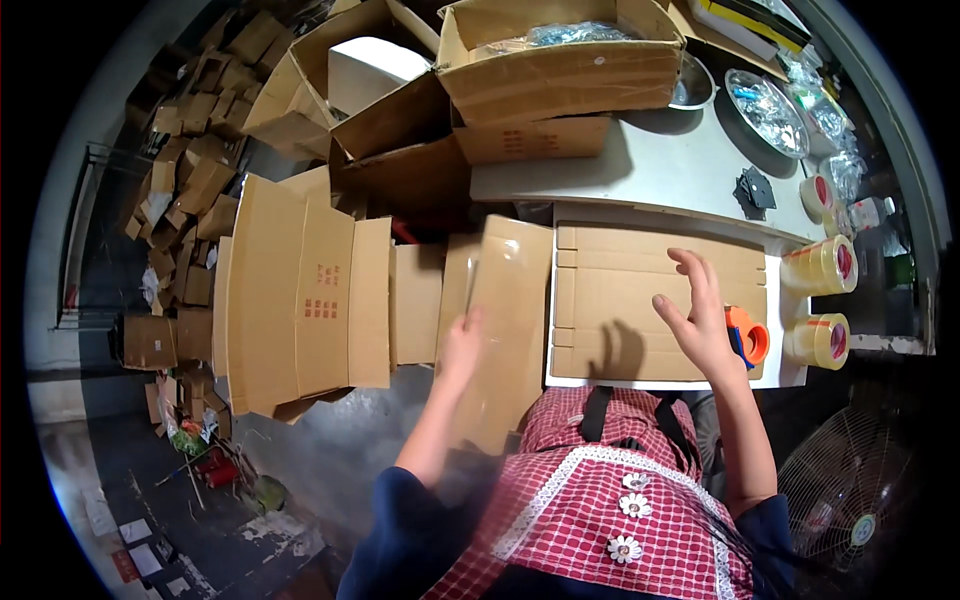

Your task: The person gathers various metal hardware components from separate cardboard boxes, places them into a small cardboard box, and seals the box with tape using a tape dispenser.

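My left hand point(462, 345), smeared by motion, is at the left side of a closed cardboard box point(515, 310) with shiny clear tape on it. Its fingers are too blurred to show whether they grip the box or only touch it. My right hand point(700, 320) is raised over a flat, folded cardboard sheet point(625, 285), fingers apart and nothing in them, casting a shadow on it. Beside the right wrist lies an orange and blue tape dispenser point(750, 338). Under the sheet is a white tabletop point(785, 372).
Rolls of clear tape point(820, 265) stand at the table's right edge. An open carton point(565, 80), metal bowls point(765, 115) and black flat pieces point(755, 190) sit farther back. Big open cartons point(290, 295) stand left; small boxes point(195, 185) are heaped beyond. A fan point(845, 490) is lower right.
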Available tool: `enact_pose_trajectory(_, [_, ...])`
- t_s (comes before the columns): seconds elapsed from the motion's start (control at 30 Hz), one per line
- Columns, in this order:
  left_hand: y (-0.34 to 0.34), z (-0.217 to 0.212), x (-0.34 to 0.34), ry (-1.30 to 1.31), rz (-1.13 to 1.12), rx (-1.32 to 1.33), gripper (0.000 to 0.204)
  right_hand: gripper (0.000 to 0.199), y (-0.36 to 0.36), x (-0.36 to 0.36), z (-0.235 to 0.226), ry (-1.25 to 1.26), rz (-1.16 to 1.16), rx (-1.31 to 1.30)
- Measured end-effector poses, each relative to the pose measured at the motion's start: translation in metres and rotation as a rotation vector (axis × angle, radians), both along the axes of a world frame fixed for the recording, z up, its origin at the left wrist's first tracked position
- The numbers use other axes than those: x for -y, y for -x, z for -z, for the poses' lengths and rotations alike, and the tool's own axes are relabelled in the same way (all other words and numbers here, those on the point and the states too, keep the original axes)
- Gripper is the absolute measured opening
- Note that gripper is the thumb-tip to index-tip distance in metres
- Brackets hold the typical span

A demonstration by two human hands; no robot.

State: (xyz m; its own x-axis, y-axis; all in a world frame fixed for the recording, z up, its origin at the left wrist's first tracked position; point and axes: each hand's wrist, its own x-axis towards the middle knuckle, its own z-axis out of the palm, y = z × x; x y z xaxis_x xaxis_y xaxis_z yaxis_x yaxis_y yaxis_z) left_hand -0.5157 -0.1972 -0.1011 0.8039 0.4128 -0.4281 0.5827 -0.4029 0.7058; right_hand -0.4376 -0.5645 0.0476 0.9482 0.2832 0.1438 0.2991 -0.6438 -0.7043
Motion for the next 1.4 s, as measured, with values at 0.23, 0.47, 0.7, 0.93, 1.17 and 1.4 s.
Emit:
enact_pose_trajectory(0.23, [-0.011, 0.028, 0.032, -0.159, 0.1, -0.015, 0.061, 0.062, 0.015, 0.042, 0.062, 0.05, 0.172, -0.065])
enact_pose_trajectory(0.47, [-0.028, 0.018, 0.041, -0.792, 0.569, 0.109, 0.054, 0.07, 0.068, 0.139, 0.107, 0.779, 0.628, 0.086])
enact_pose_trajectory(0.7, [-0.07, 0.006, 0.13, -0.451, 0.696, 0.174, 0.065, 0.035, 0.09, 0.192, 0.131, 0.596, 0.345, 0.213])
enact_pose_trajectory(0.93, [-0.05, 0.029, 0.205, -0.689, 0.696, 0.092, 0.082, 0.031, 0.008, 0.261, 0.008, 0.557, 0.616, 0.591])
enact_pose_trajectory(1.17, [-0.056, 0.001, 0.235, -0.654, 0.673, -0.055, 0.078, 0.049, -0.074, 0.359, 0.011, 0.631, 0.749, 0.374])
enact_pose_trajectory(1.4, [-0.013, 0.031, 0.25, -0.756, 0.575, 0.2, 0.078, 0.067, -0.118, 0.275, -0.005, 0.413, 0.428, 0.541])
